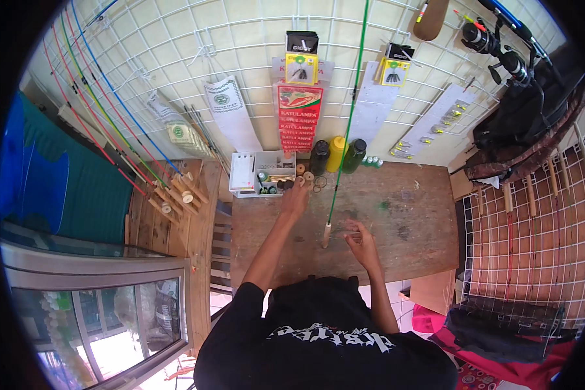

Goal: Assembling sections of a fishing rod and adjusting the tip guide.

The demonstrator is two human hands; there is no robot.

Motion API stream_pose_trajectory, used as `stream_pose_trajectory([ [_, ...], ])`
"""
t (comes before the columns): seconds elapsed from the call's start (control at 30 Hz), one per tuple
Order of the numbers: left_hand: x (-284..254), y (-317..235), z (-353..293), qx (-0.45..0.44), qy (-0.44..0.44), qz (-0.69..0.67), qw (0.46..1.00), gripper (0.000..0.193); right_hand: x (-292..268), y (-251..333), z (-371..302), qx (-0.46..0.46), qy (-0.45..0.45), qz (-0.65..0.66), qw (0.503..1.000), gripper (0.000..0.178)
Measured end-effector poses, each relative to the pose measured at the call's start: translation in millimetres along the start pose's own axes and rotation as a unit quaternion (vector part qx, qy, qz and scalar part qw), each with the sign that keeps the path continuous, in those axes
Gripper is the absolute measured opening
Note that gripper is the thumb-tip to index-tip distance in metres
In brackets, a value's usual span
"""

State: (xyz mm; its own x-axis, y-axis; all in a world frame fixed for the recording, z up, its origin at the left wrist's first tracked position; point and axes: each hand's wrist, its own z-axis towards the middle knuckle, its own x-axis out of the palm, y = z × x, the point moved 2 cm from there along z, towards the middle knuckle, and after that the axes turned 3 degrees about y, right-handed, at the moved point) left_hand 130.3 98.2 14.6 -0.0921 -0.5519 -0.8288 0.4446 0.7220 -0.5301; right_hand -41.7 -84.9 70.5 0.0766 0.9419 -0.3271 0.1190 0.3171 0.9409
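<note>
Head view: the fisheye rim cuts off the corners, and the person's black shirt (325, 344) hides the near table edge. Left hand (296, 198) reaches out to the far edge of the wooden table (409, 221), at the small rings (309, 177) beside the white plastic tray (260, 174); fingers look curled, but whether they pinch anything is too small to tell. Right hand (361, 242) hovers over the table with fingers loosely spread, holding nothing, just right of the rod's butt. The green rod (350, 110) is thin and straight, with a pale wood handle (327, 235) resting on the tabletop between the two hands; its long axis runs away from the person, leaning up against the white wire grid wall (175, 58), with the tip cut off at the top edge. Table surface is rough, stained planks. Three bottles (337, 155), dark, yellow and dark green, stand at the back. More coloured rods (110, 123) lean at left, with reels (494, 49) hung top right.
</note>
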Motion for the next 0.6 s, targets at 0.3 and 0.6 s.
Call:
stream_pose_trajectory([
  [0.3, 18.2, 29.7, 9.2, -0.009, 0.065, 0.063, 0.996, 0.042, -2.2, -12.9, -18.8, 0.031, -0.02, -0.05, 0.998, 0.039],
  [0.6, -95.2, -58.9, -39.8, -0.107, -0.071, -0.548, 0.827, 0.037, -0.6, 38.3, -8.8, -0.054, -0.166, 0.056, 0.983, 0.015],
])
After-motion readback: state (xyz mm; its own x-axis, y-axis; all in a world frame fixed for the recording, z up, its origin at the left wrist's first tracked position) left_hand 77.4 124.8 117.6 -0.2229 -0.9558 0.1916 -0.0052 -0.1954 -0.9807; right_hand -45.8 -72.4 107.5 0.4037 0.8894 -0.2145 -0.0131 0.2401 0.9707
